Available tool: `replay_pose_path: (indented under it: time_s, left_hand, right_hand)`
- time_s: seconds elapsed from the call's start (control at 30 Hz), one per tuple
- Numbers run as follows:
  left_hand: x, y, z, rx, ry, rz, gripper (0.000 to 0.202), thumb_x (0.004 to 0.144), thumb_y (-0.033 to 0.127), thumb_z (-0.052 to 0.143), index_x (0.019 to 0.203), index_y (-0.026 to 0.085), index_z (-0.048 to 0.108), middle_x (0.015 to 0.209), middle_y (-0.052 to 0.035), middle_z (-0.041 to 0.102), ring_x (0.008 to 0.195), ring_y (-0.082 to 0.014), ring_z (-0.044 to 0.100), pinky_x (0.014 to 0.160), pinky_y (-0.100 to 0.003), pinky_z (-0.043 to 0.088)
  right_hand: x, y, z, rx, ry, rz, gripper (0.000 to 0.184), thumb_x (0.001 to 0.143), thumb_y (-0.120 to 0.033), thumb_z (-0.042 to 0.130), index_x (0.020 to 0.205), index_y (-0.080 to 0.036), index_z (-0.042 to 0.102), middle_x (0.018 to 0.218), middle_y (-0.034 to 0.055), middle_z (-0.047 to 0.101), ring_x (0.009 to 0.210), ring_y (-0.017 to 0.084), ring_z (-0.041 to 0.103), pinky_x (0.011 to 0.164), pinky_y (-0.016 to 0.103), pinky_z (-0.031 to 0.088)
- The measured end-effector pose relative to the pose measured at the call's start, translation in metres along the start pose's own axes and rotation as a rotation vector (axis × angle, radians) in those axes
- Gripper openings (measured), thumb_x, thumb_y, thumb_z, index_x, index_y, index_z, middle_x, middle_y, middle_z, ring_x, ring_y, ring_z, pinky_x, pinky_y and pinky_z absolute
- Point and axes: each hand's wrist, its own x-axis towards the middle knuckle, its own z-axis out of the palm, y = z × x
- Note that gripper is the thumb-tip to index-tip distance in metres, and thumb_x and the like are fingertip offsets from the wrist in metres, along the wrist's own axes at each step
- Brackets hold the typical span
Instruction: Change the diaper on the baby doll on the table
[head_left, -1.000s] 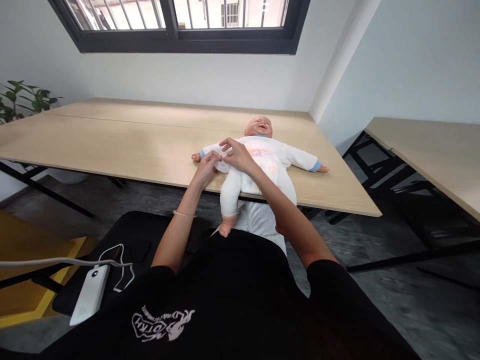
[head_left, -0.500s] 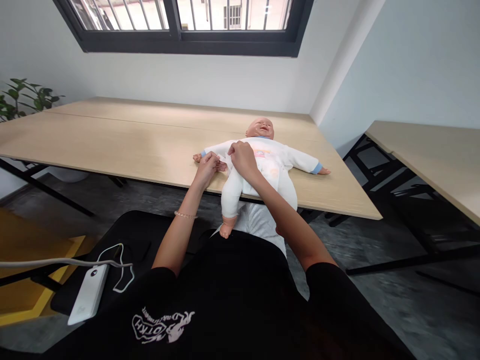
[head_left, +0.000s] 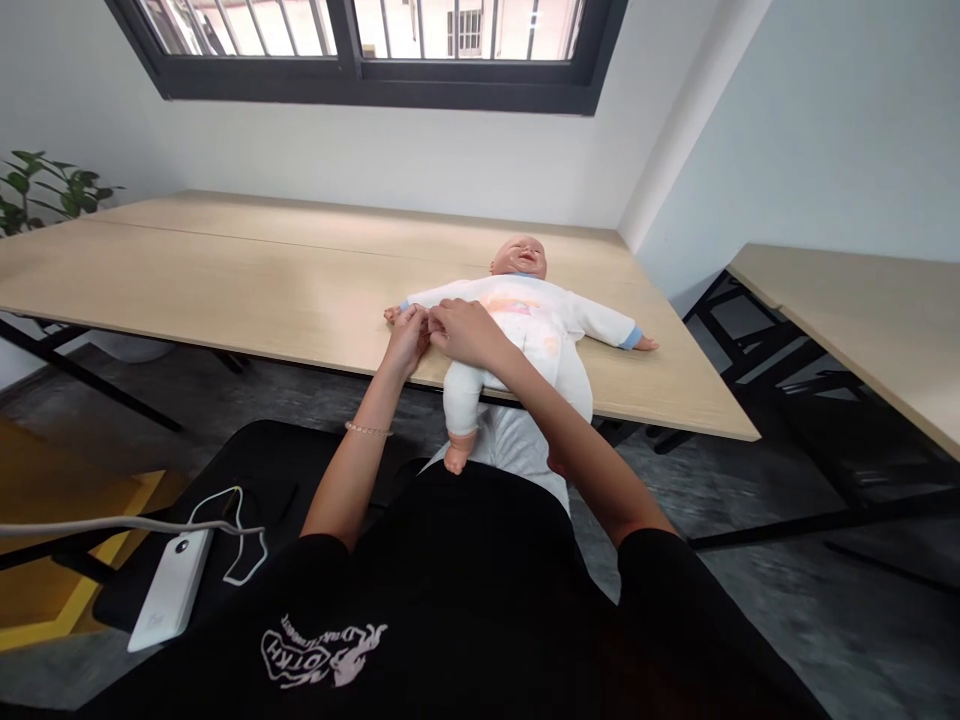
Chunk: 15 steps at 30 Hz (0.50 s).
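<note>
A baby doll (head_left: 540, 318) in a white romper lies on its back at the front edge of a long wooden table (head_left: 247, 290), arms spread, legs hanging over the edge. My left hand (head_left: 407, 338) and my right hand (head_left: 463, 330) meet at the doll's side, under its outstretched arm. Both have their fingers pinched closed on the white romper cloth there. One bare doll foot (head_left: 455, 457) dangles above my lap.
A second wooden table (head_left: 870, 310) stands to the right across a gap of dark floor. A white power bank (head_left: 169, 590) with a cable lies on a black seat at lower left. A green plant (head_left: 37, 190) stands at far left.
My right hand has slid left and down from the doll's chest to meet my left hand at the doll's side. Its fingers, lifted a second ago, are now closed.
</note>
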Motion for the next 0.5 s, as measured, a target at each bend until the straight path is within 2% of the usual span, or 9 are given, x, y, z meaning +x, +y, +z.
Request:
replay_pose_path:
  time_s: [0.07,0.13,0.23,0.37,0.43,0.5]
  left_hand:
    - [-0.001,0.001,0.0,-0.032,0.005,-0.001,0.029,0.085,0.02,0.072,0.069,0.019,0.047,0.065,0.0034,0.052,0.06,-0.008,0.052,0.059,-0.018,0.046]
    - [-0.002,0.002,0.0,-0.055,0.002,-0.023,0.028,0.083,0.02,0.073,0.07,0.019,0.048,0.068,0.0024,0.055,0.061,-0.0091,0.054,0.058,-0.02,0.048]
    - [-0.002,0.002,0.0,-0.067,-0.002,-0.057,0.029,0.083,0.025,0.075,0.073,0.02,0.049,0.07,0.0021,0.058,0.06,-0.0114,0.059,0.061,-0.025,0.053]
    - [0.0,0.0,0.0,-0.071,-0.017,-0.035,0.032,0.084,0.03,0.078,0.075,0.02,0.048,0.068,0.0024,0.06,0.062,-0.0127,0.064,0.068,-0.028,0.057]
    - [0.0,0.001,0.0,-0.058,-0.04,-0.006,0.031,0.085,0.03,0.076,0.076,0.02,0.049,0.071,0.0018,0.062,0.065,-0.0126,0.066,0.067,-0.027,0.057]
    - [-0.001,0.001,0.0,-0.024,-0.06,0.023,0.029,0.087,0.03,0.073,0.076,0.02,0.049,0.074,0.001,0.064,0.069,-0.0125,0.067,0.066,-0.024,0.056]
  right_hand:
    - [0.001,0.0,-0.002,0.022,-0.076,-0.018,0.026,0.096,-0.009,0.056,0.116,-0.014,0.071,0.113,0.016,0.075,0.106,0.034,0.066,0.089,0.043,0.044]
    - [0.004,0.005,-0.004,0.002,-0.123,0.014,0.023,0.092,-0.006,0.057,0.107,-0.014,0.073,0.109,0.0176,0.076,0.106,0.036,0.067,0.09,0.044,0.044]
    - [0.009,0.017,-0.01,-0.048,-0.134,0.082,0.018,0.092,-0.007,0.057,0.093,-0.012,0.074,0.107,0.0215,0.077,0.104,0.038,0.069,0.091,0.046,0.045]
    - [0.015,0.027,-0.011,-0.049,-0.151,0.131,0.017,0.093,-0.007,0.057,0.086,-0.011,0.072,0.104,0.0236,0.076,0.098,0.035,0.071,0.081,0.041,0.047]
    - [0.019,0.028,-0.007,-0.022,-0.191,0.132,0.014,0.092,-0.006,0.06,0.085,-0.01,0.071,0.102,0.0241,0.076,0.096,0.034,0.071,0.078,0.039,0.048]
    - [0.025,0.03,-0.002,0.038,-0.231,0.142,0.01,0.09,-0.005,0.063,0.092,-0.009,0.072,0.106,0.0244,0.075,0.099,0.035,0.071,0.081,0.038,0.049]
